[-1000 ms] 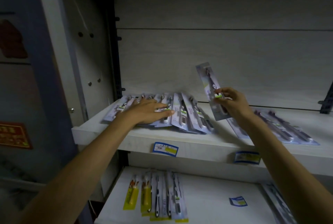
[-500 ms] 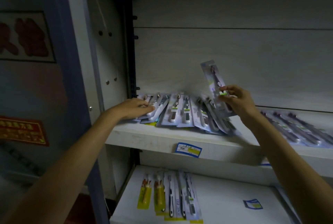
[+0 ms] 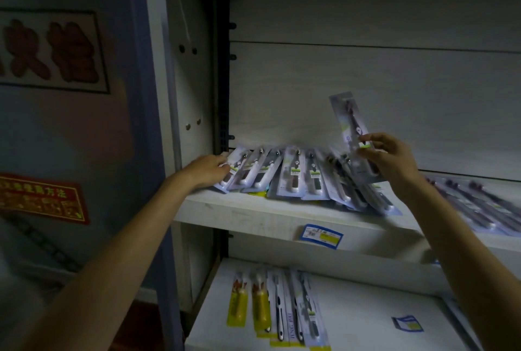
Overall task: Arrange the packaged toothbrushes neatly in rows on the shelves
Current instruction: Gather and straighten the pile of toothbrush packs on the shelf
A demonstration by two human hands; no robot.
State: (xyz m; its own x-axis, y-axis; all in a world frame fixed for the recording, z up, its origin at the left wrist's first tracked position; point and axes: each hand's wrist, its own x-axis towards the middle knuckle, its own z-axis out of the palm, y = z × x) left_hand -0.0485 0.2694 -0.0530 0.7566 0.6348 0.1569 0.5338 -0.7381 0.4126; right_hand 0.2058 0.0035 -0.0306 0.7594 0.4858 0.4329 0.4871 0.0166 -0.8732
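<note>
Your right hand [image 3: 390, 161] pinches one packaged toothbrush [image 3: 352, 127] upright above the fanned row of packs [image 3: 296, 174] on the upper shelf [image 3: 253, 209] — your left hand [image 3: 208, 170] touches the leftmost pack [image 3: 235, 167], grip unclear.

Dim room; grey wall [image 3: 84, 130]; red signs [image 3: 42, 198].

The single head-worn camera looks forward and slightly down from close range at the upper shelf [image 3: 253, 209], with the lower shelf [image 3: 366, 308] near below and a wall [image 3: 70, 130] at left.
</note>
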